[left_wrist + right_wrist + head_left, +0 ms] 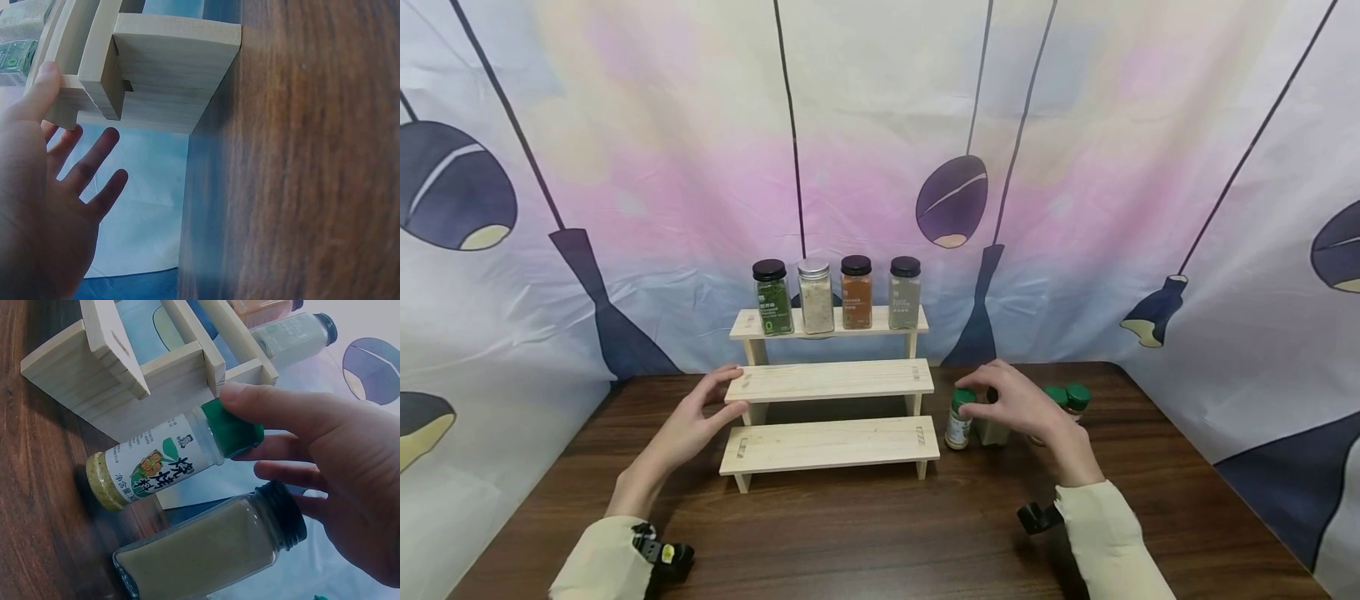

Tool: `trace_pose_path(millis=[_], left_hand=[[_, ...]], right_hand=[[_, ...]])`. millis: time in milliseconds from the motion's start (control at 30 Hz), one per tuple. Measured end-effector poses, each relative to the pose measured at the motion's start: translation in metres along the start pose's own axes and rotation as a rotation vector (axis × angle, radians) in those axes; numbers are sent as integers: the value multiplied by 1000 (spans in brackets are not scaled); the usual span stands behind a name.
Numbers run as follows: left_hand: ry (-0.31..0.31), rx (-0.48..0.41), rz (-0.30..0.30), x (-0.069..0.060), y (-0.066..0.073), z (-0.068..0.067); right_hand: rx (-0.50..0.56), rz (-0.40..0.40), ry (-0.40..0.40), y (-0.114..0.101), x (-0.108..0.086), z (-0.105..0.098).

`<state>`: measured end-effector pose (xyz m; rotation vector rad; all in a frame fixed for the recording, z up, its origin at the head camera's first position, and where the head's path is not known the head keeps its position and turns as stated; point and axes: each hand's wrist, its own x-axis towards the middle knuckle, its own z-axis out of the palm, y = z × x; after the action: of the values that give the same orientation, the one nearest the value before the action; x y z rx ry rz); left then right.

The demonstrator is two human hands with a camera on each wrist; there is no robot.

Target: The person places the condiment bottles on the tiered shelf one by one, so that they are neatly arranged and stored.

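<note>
A pale wooden three-step rack stands on the table. My left hand holds the left end of its middle step, thumb at the front edge and the other fingers behind. To the rack's right, my right hand pinches the green cap of a small seasoning bottle between thumb and fingers. This bottle has a white label and yellowish contents, and appears upright on the table. Close beside it stands a square glass spice jar with a black lid, partly hidden by the right hand in the head view.
On the top step stand a green spice jar, a silver-lidded jar, an orange-red jar and a grey jar. More green-capped bottles are behind the right hand. A printed curtain hangs behind the dark wooden table.
</note>
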<state>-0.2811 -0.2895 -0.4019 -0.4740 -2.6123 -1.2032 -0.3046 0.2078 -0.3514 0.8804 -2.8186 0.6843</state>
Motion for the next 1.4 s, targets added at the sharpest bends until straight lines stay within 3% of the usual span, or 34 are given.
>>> trace_pose_path(millis=[500, 867, 1233, 1400], left_hand=[[5, -4, -5, -1, 1, -1], [-4, -6, -14, 0, 1, -1], [-8, -12, -16, 2, 2, -1], [-3, -8, -17, 0, 1, -1]], right_hand=[[1, -54, 123, -13, 0, -6], [2, -232, 325, -22, 1, -10], [9, -255, 369, -34, 6, -12], [3, -335, 394, -42, 14, -10]])
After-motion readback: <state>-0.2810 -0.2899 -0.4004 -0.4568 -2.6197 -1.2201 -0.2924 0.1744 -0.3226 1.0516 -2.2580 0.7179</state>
